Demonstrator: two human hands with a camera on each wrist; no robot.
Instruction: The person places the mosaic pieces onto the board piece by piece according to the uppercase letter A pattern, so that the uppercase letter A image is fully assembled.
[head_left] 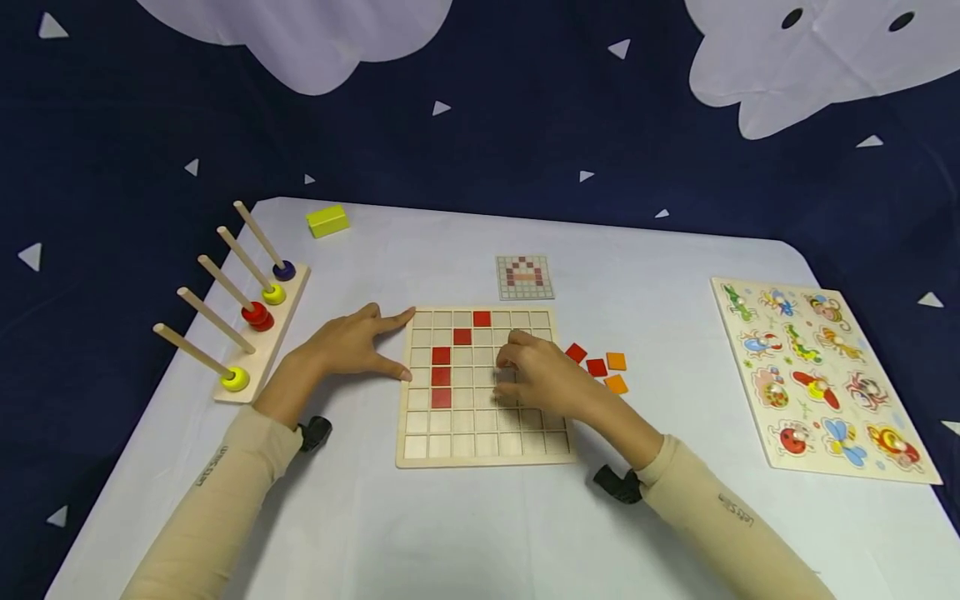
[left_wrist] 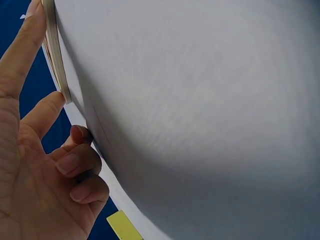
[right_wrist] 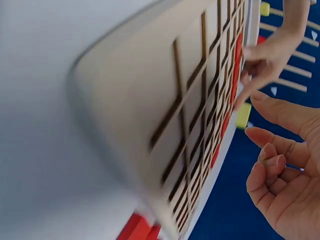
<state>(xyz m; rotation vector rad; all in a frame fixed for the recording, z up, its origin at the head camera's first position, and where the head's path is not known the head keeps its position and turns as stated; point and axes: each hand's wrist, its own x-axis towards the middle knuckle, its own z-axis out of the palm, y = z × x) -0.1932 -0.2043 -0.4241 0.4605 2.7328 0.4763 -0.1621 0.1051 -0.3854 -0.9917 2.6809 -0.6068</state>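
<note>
While a dark blue cloth (head_left: 487, 133) is hanging behind everything, big white clouds (head_left: 300, 29) are spreading across its top, one showing two dark eyes, and little white triangles (head_left: 618, 50) are dotting the rest. Before it a white-covered table (head_left: 420, 533) is filling the lower part of the view, its cover showing faint creases and the shadows of both arms. Beige sleeves (head_left: 217, 508) are covering both arms. Toward the table's right edge a wooden bug puzzle (head_left: 806, 464) is lying flat, well apart from the rest. Near the middle the grid board (head_left: 462, 422) is lying flat, seven rows by seven columns facing up. On the left a peg stand (head_left: 279, 346) is holding its five sticks, with yellow, red and dark blue rings (head_left: 283, 270) around four of them. The left hand (head_left: 347, 343) is resting its wide-set thumb and forefinger against the grid board's left edge, its other fingers curling inward. The right hand (head_left: 543, 375) is hovering over the board's right half, a narrow gap showing between thumb and forefinger. Beyond the board a small pattern card (head_left: 525, 277) is lying, and farther left a yellow block (head_left: 327, 221) is resting near the peg stand. Smallest, five red tiles (head_left: 441, 377) are sitting in the grid, stepping down leftward into a column of three, while two loose red tiles (head_left: 596, 367) and two orange tiles (head_left: 616, 362) are lying beside the board's right edge
</note>
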